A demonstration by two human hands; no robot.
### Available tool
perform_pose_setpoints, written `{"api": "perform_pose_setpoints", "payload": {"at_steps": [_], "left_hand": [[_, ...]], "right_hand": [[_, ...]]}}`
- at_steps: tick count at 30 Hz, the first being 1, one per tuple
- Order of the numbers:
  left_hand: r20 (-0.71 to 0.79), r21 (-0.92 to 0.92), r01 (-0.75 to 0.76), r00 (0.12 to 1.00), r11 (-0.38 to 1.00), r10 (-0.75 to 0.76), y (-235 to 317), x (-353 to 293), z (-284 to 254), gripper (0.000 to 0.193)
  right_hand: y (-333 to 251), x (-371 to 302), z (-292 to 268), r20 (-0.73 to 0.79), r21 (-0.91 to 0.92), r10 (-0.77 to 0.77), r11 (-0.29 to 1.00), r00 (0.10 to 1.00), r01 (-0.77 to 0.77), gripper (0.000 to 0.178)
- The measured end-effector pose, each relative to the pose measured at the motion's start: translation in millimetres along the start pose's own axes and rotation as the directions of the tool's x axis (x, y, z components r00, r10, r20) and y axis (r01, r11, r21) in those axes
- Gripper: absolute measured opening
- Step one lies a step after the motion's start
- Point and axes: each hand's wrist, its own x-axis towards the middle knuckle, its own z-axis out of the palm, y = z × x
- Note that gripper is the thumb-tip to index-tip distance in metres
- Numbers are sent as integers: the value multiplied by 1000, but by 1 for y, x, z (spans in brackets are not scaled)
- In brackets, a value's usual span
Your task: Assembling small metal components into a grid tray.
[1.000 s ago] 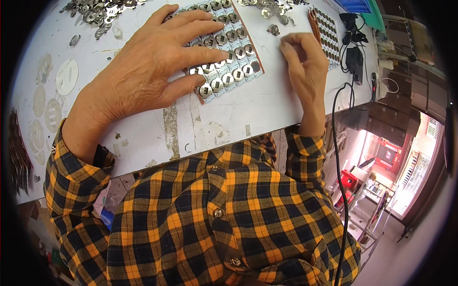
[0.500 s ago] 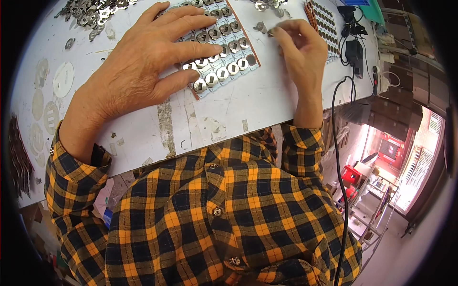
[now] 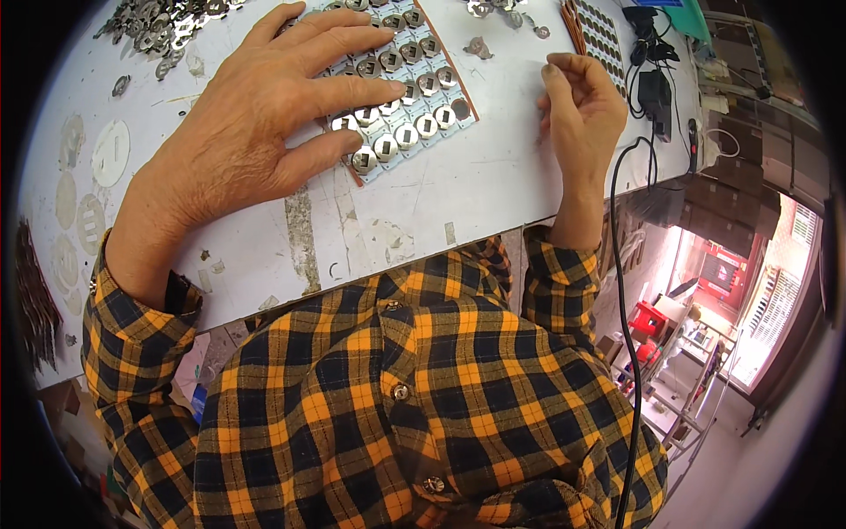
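My left hand lies spread over a light-blue circuit board panel, its thumb and fingers resting on rows of round silver metal clips. At the panel's near right corner, one round spot looks darker than the silver clips in its row. Part of the panel is hidden beneath the hand. To the right of the panel, my right hand hovers with thumb and forefinger pinched together; what sits between the fingertips, if anything, is too small to make out. A small loose metal piece lies between the panel and this hand.
A heap of metal clips covers the far left of the white table, with several more clips at the far middle. Stacked panels, black cables and a black adapter occupy the right. A black cord hangs over the edge.
My right hand has drawn back to the right, away from the loose metal piece and the panel. My left hand stays spread on the panel.
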Motion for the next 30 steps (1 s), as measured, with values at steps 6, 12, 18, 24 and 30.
{"api": "perform_pose_setpoints", "payload": {"at_steps": [6,12,18,24,30], "left_hand": [[0,-6,-9,1000,1000,9,0,-1,1,47],[-7,-25,10,1000,1000,-10,-2,-2,4,46],[-758,19,-772,404,636,513,-42,29,51,41],[127,-169,14,992,986,7,-3,5,-13,41],[131,-150,-1,991,989,21,-1,7,-11,41]], "right_hand": [[33,43,5,-36,-388,-316,879,948,278,18],[14,20,0,72,-317,-225,919,972,236,17],[-26,-30,7,212,-11,70,998,975,-69,12],[-32,-26,1,345,-259,-104,945,933,201,16],[-52,-41,22,327,315,82,930,942,-190,17]]}}
